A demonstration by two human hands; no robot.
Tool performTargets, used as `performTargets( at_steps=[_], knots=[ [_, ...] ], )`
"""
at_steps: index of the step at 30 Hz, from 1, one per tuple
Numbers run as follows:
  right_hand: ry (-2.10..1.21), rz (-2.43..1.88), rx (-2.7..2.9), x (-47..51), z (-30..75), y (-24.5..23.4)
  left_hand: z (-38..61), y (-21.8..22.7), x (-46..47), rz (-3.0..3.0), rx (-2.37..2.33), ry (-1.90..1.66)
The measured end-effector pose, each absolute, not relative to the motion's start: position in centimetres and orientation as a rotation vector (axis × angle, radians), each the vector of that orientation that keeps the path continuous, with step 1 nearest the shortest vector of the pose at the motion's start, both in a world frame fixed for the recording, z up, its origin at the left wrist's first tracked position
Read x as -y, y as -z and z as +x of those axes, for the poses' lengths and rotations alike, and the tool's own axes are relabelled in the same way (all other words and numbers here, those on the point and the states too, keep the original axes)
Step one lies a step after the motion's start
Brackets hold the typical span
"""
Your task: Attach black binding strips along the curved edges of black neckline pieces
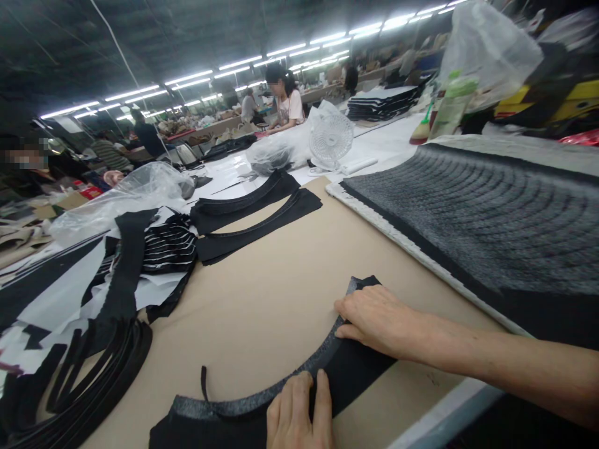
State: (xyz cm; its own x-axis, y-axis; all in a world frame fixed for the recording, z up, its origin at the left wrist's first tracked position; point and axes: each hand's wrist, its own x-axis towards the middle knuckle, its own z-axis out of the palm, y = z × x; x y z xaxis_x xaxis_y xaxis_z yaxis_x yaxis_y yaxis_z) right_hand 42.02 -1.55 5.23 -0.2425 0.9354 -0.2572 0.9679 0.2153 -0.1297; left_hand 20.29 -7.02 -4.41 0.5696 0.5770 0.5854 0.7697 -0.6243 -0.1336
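Note:
A black curved fabric piece (pixel 350 380) lies on the tan board in front of me, a speckled grey band along its concave edge. My left hand (pixel 299 411) rests on its near part, fingers stretched out and pressing down flat. Farther along the same edge, my right hand (pixel 379 318) has its thumb and bent fingers closed on the fabric near its far end. A short narrow black strip (pixel 204 381) sticks up from the band left of my left hand. Part of the fabric is hidden under both hands.
Two curved black pieces (pixel 262 224) lie farther up the tan board (pixel 253 305). Black strips (pixel 116 386) are bundled at left. A speckled black sheet (pixel 491 218) on a white-edged board lies at right. Behind stand a small fan (pixel 331 138), bottles (pixel 452 106) and a seated person (pixel 287 106).

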Motion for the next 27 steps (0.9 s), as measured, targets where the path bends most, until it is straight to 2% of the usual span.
performTargets(
  at_steps=[6, 11, 16, 18, 21, 25, 27],
  knots=[
    [0.398, 1.905, -2.411, 1.9, 42.4, -5.1, 24.2, 4.4, 6.2, -2.540, 1.019, 0.665],
    [0.705, 2.152, -2.308, 1.0, 45.2, -5.0, 25.3, 5.4, 5.5, -2.502, 0.974, 0.713],
    [1.112, 2.199, -2.298, -0.1, 49.1, -4.4, 25.4, 6.0, 4.8, -2.388, 0.926, 0.818],
    [1.177, 2.212, -2.299, -0.1, 49.4, -4.0, 25.6, 6.3, 4.6, -2.363, 0.911, 0.847],
    [1.183, 2.255, -2.312, 0.1, 49.1, -3.5, 26.2, 6.9, 4.4, -2.347, 0.893, 0.899],
    [1.040, 2.297, -2.418, 0.4, 48.7, -3.2, 27.1, 7.8, 4.7, -2.246, 1.029, 1.087],
    [0.972, 2.247, -2.495, 0.5, 48.7, -3.1, 27.0, 7.9, 4.8, -2.250, 1.021, 1.054]
  ],
)
